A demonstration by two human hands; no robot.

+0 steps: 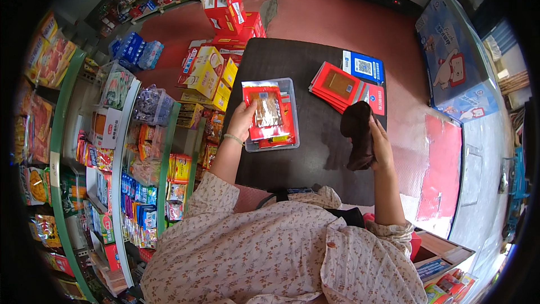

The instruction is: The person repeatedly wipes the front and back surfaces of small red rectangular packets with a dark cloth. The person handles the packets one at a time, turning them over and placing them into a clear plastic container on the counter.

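My left hand (242, 123) grips a red snack packet (266, 107) with a clear window showing brown food. The packet is over a clear plastic tub (296, 124), where more red packaging (287, 114) shows beneath it. In my right hand (381, 145) is a dark brown cloth (357, 135), bunched and hanging above the right side of the dark table (314, 169). Beyond that cloth lies a fanned stack of similar red packets (335, 86). A blue and white card with a printed code (363, 66) lies behind the stack, partly covered.
Shelves of packaged snacks (143, 202) crowd the left side. Red and yellow cartons (206, 71) stand beyond the table's left edge, near wrapped water bottles (136, 52). At right is a blue printed freezer or case (455, 59). An open drawer or box (443, 253) sits at lower right.
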